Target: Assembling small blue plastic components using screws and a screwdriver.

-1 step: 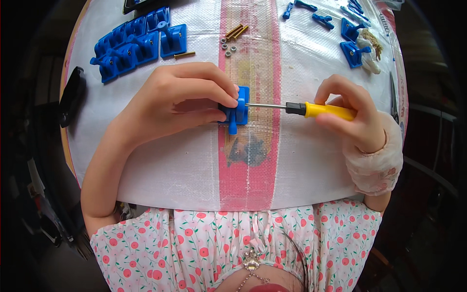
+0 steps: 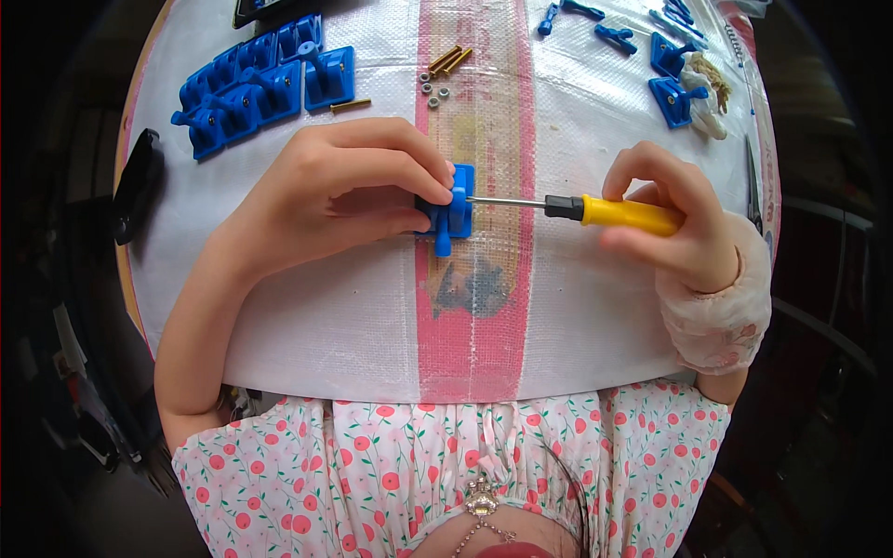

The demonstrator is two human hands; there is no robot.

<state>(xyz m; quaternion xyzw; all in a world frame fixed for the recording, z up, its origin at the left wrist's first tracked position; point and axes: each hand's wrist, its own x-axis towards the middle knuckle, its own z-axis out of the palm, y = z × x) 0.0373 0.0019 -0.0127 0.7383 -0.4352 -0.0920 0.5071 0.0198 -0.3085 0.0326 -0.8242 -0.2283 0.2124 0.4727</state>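
Observation:
My left hand point(image 2: 358, 181) pinches a blue plastic bracket point(image 2: 462, 206) with a flat base and a small lever that points toward me. The bracket rests on the woven sheet, partly covered by my fingers. In my right hand point(image 2: 674, 214) is a screwdriver point(image 2: 628, 215) with a yellow and black handle, held level. Its metal shaft runs leftward, and the tip meets the right side of the bracket. Whether a screw head sits under the tip I cannot make out.
Several assembled blue brackets point(image 2: 237, 107) stand at the far left, near a loose brass bolt point(image 2: 351, 106). Brass bolts point(image 2: 450, 60) and small nuts point(image 2: 433, 91) lie beyond my left hand. Blue levers point(image 2: 616, 39) and more brackets point(image 2: 672, 100) are at the far right. A black object point(image 2: 138, 186) lies left.

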